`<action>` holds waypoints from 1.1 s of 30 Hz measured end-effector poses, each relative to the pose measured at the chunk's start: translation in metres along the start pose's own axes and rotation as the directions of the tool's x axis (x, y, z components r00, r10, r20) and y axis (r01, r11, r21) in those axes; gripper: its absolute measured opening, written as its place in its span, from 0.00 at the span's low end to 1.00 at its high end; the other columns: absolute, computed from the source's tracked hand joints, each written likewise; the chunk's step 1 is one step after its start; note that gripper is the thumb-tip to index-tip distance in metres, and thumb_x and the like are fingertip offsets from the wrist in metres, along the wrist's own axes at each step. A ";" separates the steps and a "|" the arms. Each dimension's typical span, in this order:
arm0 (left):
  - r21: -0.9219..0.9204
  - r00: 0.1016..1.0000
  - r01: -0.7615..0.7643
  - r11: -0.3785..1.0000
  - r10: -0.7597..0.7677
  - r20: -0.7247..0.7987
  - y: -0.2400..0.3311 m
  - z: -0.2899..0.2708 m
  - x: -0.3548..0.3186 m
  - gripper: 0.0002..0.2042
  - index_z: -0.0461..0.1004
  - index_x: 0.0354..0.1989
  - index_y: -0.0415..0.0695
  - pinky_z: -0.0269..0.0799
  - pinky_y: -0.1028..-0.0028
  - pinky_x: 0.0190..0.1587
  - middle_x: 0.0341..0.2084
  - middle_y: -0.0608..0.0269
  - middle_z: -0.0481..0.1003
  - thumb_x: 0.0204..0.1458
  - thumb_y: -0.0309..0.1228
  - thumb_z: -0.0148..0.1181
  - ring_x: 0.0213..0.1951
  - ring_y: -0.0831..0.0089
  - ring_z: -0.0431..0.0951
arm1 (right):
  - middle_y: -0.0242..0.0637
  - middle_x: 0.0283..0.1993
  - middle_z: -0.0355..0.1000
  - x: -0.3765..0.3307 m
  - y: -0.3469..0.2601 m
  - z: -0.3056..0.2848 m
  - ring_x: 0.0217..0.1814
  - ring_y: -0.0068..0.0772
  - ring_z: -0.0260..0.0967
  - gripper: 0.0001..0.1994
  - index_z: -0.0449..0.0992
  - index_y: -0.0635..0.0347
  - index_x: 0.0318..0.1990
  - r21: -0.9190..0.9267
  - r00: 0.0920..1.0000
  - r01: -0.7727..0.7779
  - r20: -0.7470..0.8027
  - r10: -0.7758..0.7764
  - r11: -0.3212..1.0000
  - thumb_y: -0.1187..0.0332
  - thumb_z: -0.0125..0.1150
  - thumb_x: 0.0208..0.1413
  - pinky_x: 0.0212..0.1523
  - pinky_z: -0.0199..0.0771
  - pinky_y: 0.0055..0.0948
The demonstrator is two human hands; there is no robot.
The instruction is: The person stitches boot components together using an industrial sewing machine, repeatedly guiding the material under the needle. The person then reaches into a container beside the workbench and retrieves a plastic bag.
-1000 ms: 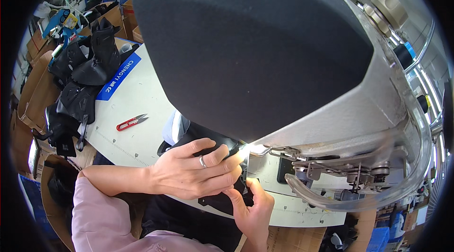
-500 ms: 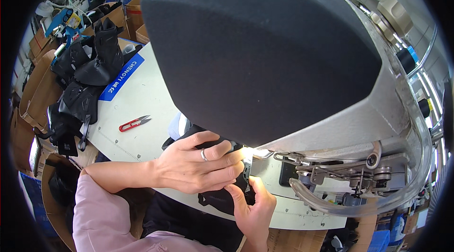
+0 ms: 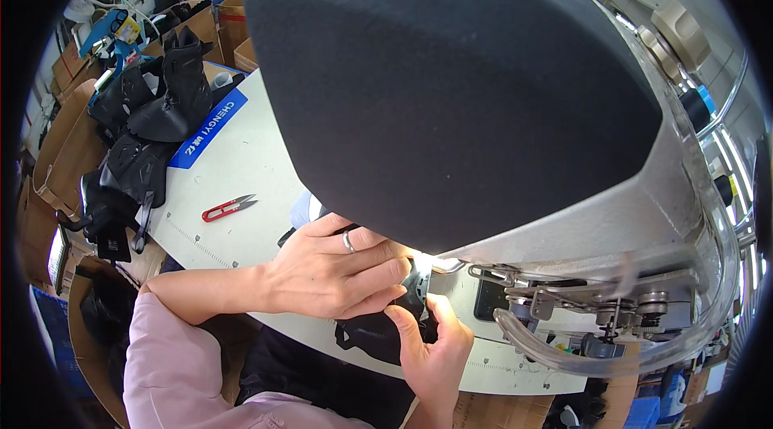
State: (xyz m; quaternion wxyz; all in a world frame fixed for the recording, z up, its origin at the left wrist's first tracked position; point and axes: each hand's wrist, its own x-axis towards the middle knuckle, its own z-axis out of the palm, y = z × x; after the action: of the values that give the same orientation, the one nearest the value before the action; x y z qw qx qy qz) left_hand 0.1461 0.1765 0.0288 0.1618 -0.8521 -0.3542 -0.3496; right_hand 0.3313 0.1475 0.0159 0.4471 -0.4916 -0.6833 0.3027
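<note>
Black piece (image 3: pixel 372 335), just one, sits by the machine head (image 3: pixel 451 99): your left hand (image 3: pixel 326 274) lies over it, grip impossible to tell, while your right hand (image 3: pixel 435 340) pinches its edge. Your left's slid farther up since a second ago, baring more; one red snips (image 3: pixel 229 208) lies nearby, and that bulky head hides some table (image 3: pixel 217 175).

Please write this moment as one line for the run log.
left hand: on black piece; right hand: holding its edge; sewing machine: close to hands; red snips: on white table
</note>
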 end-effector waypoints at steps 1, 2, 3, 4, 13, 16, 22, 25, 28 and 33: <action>-0.011 1.000 0.013 1.000 -0.013 -0.005 0.000 0.000 0.000 0.11 0.73 0.31 0.47 0.64 0.65 0.54 0.32 0.67 0.77 0.47 0.38 0.64 0.49 0.69 0.72 | 0.37 0.19 0.66 0.001 0.001 0.000 0.19 0.25 0.57 0.17 0.71 0.68 0.29 0.001 1.000 0.001 0.002 -0.001 1.000 0.61 0.70 0.52 0.22 0.58 0.25; -0.023 1.000 0.025 0.999 -0.025 -0.010 0.000 0.000 0.000 0.11 0.73 0.30 0.47 0.64 0.66 0.53 0.31 0.67 0.77 0.46 0.38 0.65 0.49 0.69 0.72 | 0.37 0.19 0.67 0.002 0.001 -0.001 0.19 0.25 0.58 0.17 0.71 0.68 0.30 0.004 1.000 0.002 -0.002 -0.002 1.000 0.62 0.70 0.52 0.22 0.59 0.26; -0.023 1.000 0.026 0.999 -0.026 -0.009 -0.002 0.000 0.000 0.11 0.73 0.30 0.47 0.64 0.66 0.53 0.31 0.67 0.77 0.46 0.38 0.65 0.49 0.69 0.72 | 0.38 0.19 0.67 0.002 0.000 0.000 0.20 0.25 0.58 0.17 0.71 0.68 0.30 0.007 1.000 0.003 -0.005 -0.003 1.000 0.62 0.70 0.52 0.23 0.60 0.26; -0.056 0.999 0.027 0.998 -0.028 -0.018 -0.004 0.000 0.001 0.10 0.74 0.30 0.46 0.64 0.66 0.53 0.30 0.67 0.77 0.46 0.37 0.65 0.48 0.69 0.72 | 0.38 0.19 0.67 0.003 -0.002 0.000 0.20 0.25 0.58 0.17 0.71 0.68 0.30 0.008 1.000 0.003 -0.004 -0.003 1.000 0.62 0.70 0.52 0.23 0.60 0.26; -0.179 0.985 0.172 0.969 -0.175 -0.003 -0.008 0.000 0.002 0.09 0.76 0.30 0.45 0.64 0.66 0.53 0.26 0.67 0.79 0.47 0.36 0.66 0.42 0.71 0.75 | 0.40 0.21 0.70 0.005 -0.007 0.003 0.22 0.28 0.63 0.16 0.72 0.68 0.31 -0.035 1.000 -0.010 -0.013 0.010 0.999 0.63 0.70 0.51 0.26 0.65 0.27; -0.162 0.971 0.237 0.958 -0.238 0.009 -0.005 -0.005 0.001 0.09 0.76 0.30 0.45 0.64 0.66 0.53 0.26 0.66 0.79 0.46 0.35 0.66 0.43 0.70 0.75 | 0.40 0.21 0.70 0.006 -0.008 0.006 0.21 0.28 0.62 0.16 0.72 0.68 0.30 0.005 1.000 -0.017 -0.008 0.017 1.000 0.62 0.70 0.51 0.26 0.65 0.27; -0.111 0.976 0.209 0.972 -0.214 -0.031 -0.005 -0.006 -0.007 0.11 0.78 0.33 0.43 0.66 0.64 0.53 0.29 0.64 0.79 0.44 0.34 0.67 0.44 0.68 0.76 | 0.41 0.20 0.69 0.007 -0.008 0.003 0.20 0.27 0.61 0.17 0.72 0.68 0.29 -0.080 0.999 -0.041 0.010 0.042 0.996 0.61 0.70 0.51 0.24 0.63 0.26; -0.087 0.981 0.166 0.982 -0.173 -0.087 -0.007 -0.002 -0.011 0.11 0.79 0.33 0.43 0.66 0.64 0.53 0.30 0.64 0.79 0.41 0.33 0.67 0.44 0.68 0.76 | 0.39 0.19 0.68 0.003 0.003 0.006 0.19 0.27 0.59 0.18 0.72 0.68 0.29 -0.060 0.998 0.043 -0.033 -0.045 0.997 0.60 0.70 0.52 0.23 0.61 0.26; -0.100 0.979 0.157 0.983 -0.168 -0.115 -0.009 0.001 -0.013 0.10 0.79 0.32 0.43 0.66 0.64 0.52 0.30 0.64 0.79 0.40 0.31 0.67 0.42 0.69 0.77 | 0.38 0.18 0.67 0.007 -0.007 0.005 0.19 0.27 0.58 0.18 0.72 0.68 0.29 -0.030 1.000 -0.013 -0.012 0.012 0.999 0.59 0.70 0.52 0.23 0.61 0.27; -0.148 0.977 0.149 0.978 -0.168 -0.131 -0.016 0.005 -0.011 0.09 0.80 0.31 0.44 0.66 0.66 0.50 0.29 0.64 0.79 0.40 0.31 0.66 0.39 0.70 0.77 | 0.38 0.19 0.67 0.009 -0.005 0.006 0.19 0.27 0.58 0.17 0.72 0.69 0.28 -0.058 1.000 -0.025 -0.005 0.024 0.998 0.61 0.70 0.52 0.23 0.61 0.27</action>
State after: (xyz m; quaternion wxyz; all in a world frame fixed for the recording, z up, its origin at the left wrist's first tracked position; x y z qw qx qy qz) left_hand 0.1315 0.1847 0.0179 0.0993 -0.8031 -0.3838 -0.4448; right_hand 0.3230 0.1540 0.0206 0.4304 -0.5134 -0.6847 0.2872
